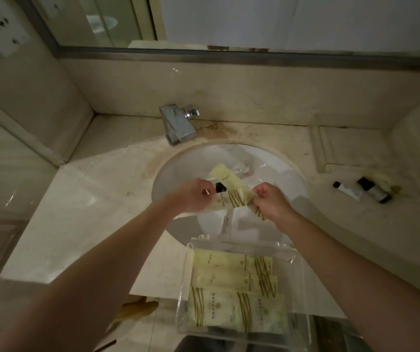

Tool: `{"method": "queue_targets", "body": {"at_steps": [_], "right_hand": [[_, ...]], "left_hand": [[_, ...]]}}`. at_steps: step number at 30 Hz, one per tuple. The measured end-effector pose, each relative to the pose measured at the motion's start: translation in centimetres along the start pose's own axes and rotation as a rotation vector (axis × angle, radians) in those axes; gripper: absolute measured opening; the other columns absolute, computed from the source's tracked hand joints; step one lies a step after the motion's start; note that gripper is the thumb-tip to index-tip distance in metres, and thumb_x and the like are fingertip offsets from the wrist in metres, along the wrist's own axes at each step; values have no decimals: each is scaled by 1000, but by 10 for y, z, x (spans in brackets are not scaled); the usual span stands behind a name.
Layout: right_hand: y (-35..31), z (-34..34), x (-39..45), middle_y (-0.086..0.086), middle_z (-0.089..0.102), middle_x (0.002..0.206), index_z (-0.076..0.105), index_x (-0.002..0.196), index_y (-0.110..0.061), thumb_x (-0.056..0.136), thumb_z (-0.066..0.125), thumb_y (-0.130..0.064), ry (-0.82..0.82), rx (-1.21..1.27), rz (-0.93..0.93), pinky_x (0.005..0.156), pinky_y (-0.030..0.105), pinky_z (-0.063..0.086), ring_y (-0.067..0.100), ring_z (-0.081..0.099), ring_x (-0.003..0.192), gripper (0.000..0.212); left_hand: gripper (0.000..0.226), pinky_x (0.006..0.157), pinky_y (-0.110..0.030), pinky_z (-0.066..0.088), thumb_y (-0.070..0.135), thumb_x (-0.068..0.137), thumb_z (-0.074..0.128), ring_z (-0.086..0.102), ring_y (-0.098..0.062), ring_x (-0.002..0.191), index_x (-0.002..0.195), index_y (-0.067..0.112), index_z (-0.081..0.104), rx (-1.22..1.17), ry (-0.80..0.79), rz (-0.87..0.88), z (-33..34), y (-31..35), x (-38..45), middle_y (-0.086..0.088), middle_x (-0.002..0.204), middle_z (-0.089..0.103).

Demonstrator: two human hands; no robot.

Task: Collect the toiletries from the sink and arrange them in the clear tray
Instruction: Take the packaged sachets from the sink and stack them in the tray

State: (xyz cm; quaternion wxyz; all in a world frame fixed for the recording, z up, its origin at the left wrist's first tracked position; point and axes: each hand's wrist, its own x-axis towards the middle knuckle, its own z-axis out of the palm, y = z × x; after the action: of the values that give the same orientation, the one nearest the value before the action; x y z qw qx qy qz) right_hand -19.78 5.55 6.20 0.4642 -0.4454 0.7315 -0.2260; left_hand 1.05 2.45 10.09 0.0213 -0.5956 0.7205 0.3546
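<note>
Around: A silver tap (pixel 178 127) stood above the sink (pixel 275 174), near the middle of the frame. Two small tubes (pixel 364 190) with dark caps lay on the counter (pixel 82 204) at the right. A mirror (pixel 229 21) ran along the top. A wall socket (pixel 3 29) was at the upper left.
In the way: Both arms crossed the lower half of the frame, and the right arm hid the right edge of the clear tray (pixel 301 283).
Left hand (pixel 191 196): Its fingers were curled and pinched the left end of a pale yellow packet (pixel 231 199) over the sink.
Right hand (pixel 271 199): Its fingers were curled and pinched the right end of the same packet.
More in the sink: Another yellow packet (pixel 225 177) lay just behind the held one, and a white tube (pixel 226 222) lay below the hands.
Tray: It sat at the bottom middle, on the near edge of the counter, just below the sink. Three yellow packets (pixel 231 288) lay flat in it, side by side.
</note>
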Motion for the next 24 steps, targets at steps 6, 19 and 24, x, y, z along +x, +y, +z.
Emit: {"method": "queue_targets", "body": {"at_steps": [6,19,24], "right_hand": [[5,-26,-15,7,63,87,54,88,-23,89,55,-15,91,18,-10,50,27,41,19,55,65,8],[45,-40,-67,5,60,78,60,98,-14,90,57,-14,-61,-14,2,54,28,40,21,53,64,8],[56,-40,-77,7,64,81,62,96,-11,88,63,-21,-80,-26,6,54,27,39,22,55,66,13]], "left_hand": [[33,74,-23,50,9,85,52,60,-14,88,113,24,64,93,-192,102,-9,19,-24,6,99,60],[21,79,-33,56,10,89,56,61,-14,85,106,22,58,158,-441,234,74,27,-53,3,98,59],[22,73,-25,51,9,89,57,59,-11,83,107,20,59,124,-413,226,96,22,-61,8,91,56]]}}
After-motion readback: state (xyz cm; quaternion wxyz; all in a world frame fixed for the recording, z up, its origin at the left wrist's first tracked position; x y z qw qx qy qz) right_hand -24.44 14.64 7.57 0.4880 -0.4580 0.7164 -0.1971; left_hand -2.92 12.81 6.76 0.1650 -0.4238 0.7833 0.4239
